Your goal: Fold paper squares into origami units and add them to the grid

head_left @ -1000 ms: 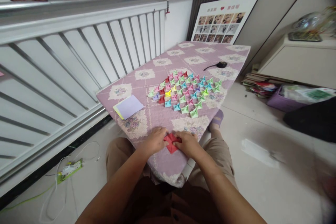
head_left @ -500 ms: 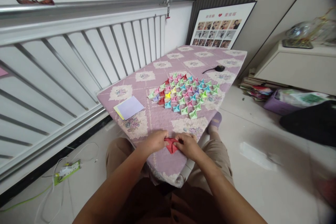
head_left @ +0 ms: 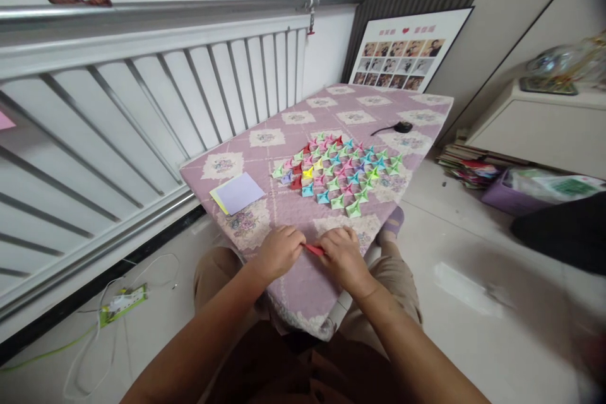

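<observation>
A folded piece of red paper (head_left: pixel 314 249) lies between my hands near the close edge of the table, seen as a narrow strip. My left hand (head_left: pixel 283 251) is closed on its left end, the fingers pinched together. On the right end my right hand (head_left: pixel 343 255) is closed, its curled fingers hiding part of the paper. Beyond the hands several small folded paper pieces (head_left: pixel 332 184) in green, pink, blue, red and yellow stand in slanted rows. To the left lies a stack of paper sheets (head_left: pixel 241 194), lilac on top with yellow showing beneath.
A flowered pink cloth (head_left: pixel 293 293) covers the table. A black object with a thin tail (head_left: pixel 403 127) lies toward its far right. A white radiator (head_left: pixel 189 95) runs along the left side. A power strip (head_left: pixel 124 304) with cables sits on the floor.
The red paper showed a wide pointed shape before and now appears as a thin strip. My right hand has closed further over it. The whole view has shifted slightly.
</observation>
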The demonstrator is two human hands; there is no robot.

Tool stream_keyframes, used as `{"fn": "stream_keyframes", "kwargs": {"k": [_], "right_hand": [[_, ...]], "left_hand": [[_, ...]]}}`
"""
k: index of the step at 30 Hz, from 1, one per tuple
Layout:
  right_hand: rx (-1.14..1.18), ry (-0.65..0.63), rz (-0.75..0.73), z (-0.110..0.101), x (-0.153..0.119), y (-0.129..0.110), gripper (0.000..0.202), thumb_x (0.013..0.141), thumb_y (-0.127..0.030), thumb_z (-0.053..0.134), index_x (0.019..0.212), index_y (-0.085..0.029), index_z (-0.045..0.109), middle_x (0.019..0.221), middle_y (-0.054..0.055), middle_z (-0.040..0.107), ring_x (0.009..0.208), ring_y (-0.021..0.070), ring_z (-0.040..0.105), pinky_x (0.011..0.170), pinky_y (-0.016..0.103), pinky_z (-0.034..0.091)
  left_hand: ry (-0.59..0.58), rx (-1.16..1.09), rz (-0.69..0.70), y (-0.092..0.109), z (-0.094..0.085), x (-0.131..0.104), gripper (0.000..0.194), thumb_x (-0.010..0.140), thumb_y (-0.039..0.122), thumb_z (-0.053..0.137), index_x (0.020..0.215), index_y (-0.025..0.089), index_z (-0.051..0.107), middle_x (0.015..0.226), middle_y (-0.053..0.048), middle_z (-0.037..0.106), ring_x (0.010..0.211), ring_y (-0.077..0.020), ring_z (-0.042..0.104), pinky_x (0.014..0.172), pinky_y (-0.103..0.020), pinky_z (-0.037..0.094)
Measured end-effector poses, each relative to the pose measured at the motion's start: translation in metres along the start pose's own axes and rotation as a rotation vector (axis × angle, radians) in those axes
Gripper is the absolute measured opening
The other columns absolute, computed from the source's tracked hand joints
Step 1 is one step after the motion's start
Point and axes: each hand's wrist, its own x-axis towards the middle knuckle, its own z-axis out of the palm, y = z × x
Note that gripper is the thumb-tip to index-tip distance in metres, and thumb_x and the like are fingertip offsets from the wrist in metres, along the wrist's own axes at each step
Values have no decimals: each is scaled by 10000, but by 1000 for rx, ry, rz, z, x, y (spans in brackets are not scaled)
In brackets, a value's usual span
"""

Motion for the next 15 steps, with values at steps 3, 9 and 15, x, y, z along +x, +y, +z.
{"fn": "stream_keyframes", "kwargs": {"k": [3, 9, 15], "right_hand": [[-135, -2, -71, 4, -4, -4, 165, 911, -227, 489, 950, -242, 648, 907, 34, 639, 971, 205, 483, 1041, 454, 148], [-154, -97, -119, 25, -21, -5, 206, 929, -200, 456, 931, -248, 655, 870, 32, 625, 957, 203, 473, 1042, 443, 165], [40, -136, -98, 34, -28, 2, 118, 889, -248, 545, 904, -239, 661, 903, 31, 635, 926, 195, 485, 949, 373, 274]], "left_hand": [[35, 191, 54, -3, 12, -9, 241, 957, 250, 372, 915, 202, 604, 934, -66, 602, 921, -221, 494, 825, -375, 365], [-15, 242, 86, -5, 46, -31, 274, 966, 258, 345, 897, 205, 604, 888, -65, 592, 875, -219, 484, 780, -385, 339], [-59, 170, -16, 2, 48, -40, 203, 938, 276, 430, 885, 211, 615, 929, -48, 600, 914, -218, 489, 810, -384, 344]]}}
